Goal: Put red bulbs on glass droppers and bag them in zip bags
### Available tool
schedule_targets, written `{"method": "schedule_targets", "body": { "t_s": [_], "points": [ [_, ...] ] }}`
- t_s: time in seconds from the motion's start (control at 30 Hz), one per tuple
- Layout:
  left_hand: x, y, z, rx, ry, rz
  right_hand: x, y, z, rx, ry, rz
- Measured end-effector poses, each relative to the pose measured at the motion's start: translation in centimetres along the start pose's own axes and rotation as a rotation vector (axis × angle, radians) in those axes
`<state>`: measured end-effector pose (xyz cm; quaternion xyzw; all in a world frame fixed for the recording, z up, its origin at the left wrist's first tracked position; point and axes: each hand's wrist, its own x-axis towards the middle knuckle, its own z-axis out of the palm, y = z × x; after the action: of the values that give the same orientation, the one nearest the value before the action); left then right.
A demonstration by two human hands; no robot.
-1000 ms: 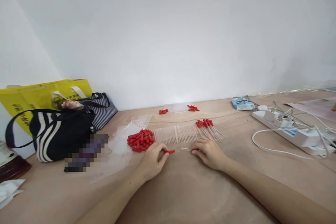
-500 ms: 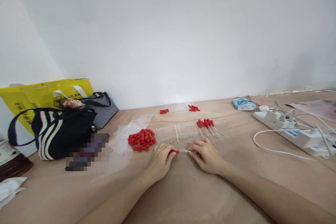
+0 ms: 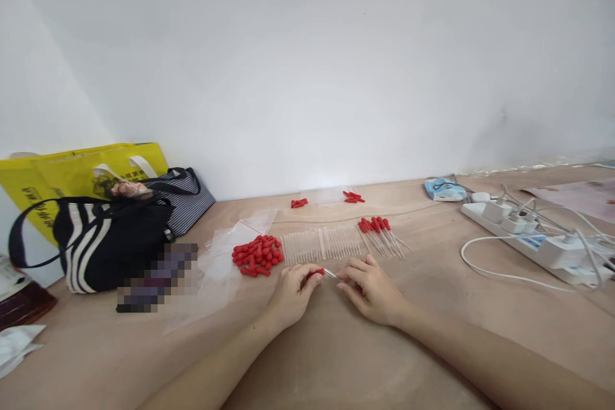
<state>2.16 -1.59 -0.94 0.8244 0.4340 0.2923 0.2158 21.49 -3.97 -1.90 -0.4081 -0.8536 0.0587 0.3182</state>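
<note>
Between thumb and fingers my left hand point(image 3: 291, 295) is closed on a red rubber dropper bulb point(image 3: 316, 273). A clear glass dropper tube point(image 3: 330, 273) reaches from the bulb's mouth toward my right hand point(image 3: 369, 288), whose thumb and fingertips pinch its other end. Just beyond my hands lies a row of loose glass tubes point(image 3: 317, 244). Left of that row is a heap of red bulbs point(image 3: 259, 254). At its right end, several droppers with red bulbs fitted point(image 3: 382, 235) lie side by side.
Clear plastic bags point(image 3: 218, 269) lie at the left, near a black bag point(image 3: 110, 246) and a yellow bag point(image 3: 96, 173). More red bulbs point(image 3: 353, 196) lie near the wall. To the right are a blue mask point(image 3: 444, 189) and a white power strip point(image 3: 523, 230) with cables.
The gap between bulb and tube has closed; the tube's end now meets the bulb. My right hand has shifted slightly left, and the tube is now tilted.
</note>
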Motion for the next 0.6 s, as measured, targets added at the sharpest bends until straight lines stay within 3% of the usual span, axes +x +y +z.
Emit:
{"method": "schedule_targets", "body": {
  "t_s": [0.13, 0.3, 0.6],
  "points": [
    [0.1, -0.2, -0.1, -0.08, 0.0, 0.0, 0.1, -0.1, 0.0, 0.002, -0.02, -0.019],
    [0.0, 0.4, -0.5, 0.029, -0.035, 0.029, 0.3, 0.7, -0.6, -0.074, -0.089, -0.096],
    [-0.5, 0.9, -0.2, 0.204, -0.046, 0.219, 0.3, 1.0, -0.3, -0.167, -0.044, -0.153]
  ]
}}
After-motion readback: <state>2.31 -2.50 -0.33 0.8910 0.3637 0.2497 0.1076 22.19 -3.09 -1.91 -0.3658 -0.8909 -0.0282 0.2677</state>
